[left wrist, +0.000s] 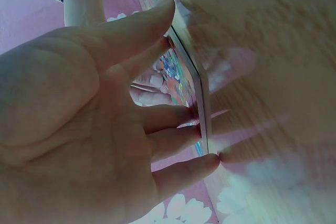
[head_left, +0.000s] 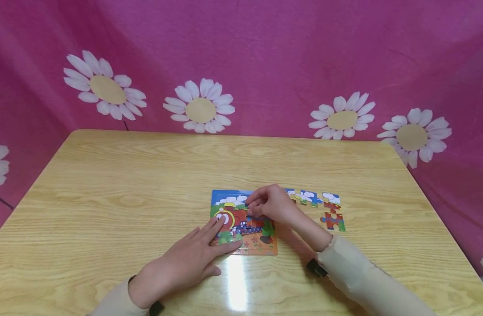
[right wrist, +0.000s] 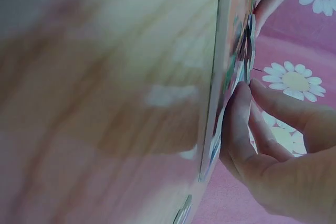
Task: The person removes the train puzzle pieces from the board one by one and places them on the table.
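Observation:
A jigsaw puzzle with a cartoon train picture lies in its flat tray on the table. My left hand rests on its left and front part with the fingers spread straight. In the left wrist view, those fingers reach over the tray's edge. Over the upper right of the picture is my right hand, thumb and fingertips together. The right wrist view has it pinching a puzzle piece that is tilted up a little from the picture. From above, the fingers mostly hide that piece.
To the right of the tray lie several loose puzzle pieces, among them a blue and white one and a red one. The wooden table reaches back to a pink cloth with daisies.

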Demonstrator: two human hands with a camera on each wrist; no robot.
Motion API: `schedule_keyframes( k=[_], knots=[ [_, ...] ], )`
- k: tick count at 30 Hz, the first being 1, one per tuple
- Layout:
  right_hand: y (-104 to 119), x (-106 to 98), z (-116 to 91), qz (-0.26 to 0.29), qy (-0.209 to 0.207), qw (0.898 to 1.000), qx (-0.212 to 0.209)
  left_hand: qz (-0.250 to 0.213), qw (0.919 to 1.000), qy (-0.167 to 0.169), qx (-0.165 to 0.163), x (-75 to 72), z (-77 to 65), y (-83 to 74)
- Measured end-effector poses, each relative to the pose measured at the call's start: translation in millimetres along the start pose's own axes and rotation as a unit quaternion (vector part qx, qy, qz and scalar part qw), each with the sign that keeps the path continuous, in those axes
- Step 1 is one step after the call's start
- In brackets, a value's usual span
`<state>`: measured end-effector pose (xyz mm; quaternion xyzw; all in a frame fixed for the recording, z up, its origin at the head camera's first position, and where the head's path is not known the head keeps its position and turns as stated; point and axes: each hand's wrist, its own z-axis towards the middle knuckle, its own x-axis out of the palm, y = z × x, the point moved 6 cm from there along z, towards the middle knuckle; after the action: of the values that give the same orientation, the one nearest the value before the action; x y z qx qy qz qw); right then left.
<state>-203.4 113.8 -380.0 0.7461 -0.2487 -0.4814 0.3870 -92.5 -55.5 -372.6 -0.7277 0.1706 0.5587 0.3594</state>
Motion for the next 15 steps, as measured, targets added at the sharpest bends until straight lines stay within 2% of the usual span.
schedule_keyframes(
  k=[9, 15],
  knots=[
    [-2, 3, 0, 0.031, 0.006, 0.999, -0.003, -0.002, 1.0000, 0.003, -0.004, 0.0, 0.0, 0.4],
    [0, -8, -3, 0.058, -0.002, 0.998, -0.013, -0.013, 0.9998, 0.008, -0.014, -0.9, -0.3, 0.7]
  ],
)
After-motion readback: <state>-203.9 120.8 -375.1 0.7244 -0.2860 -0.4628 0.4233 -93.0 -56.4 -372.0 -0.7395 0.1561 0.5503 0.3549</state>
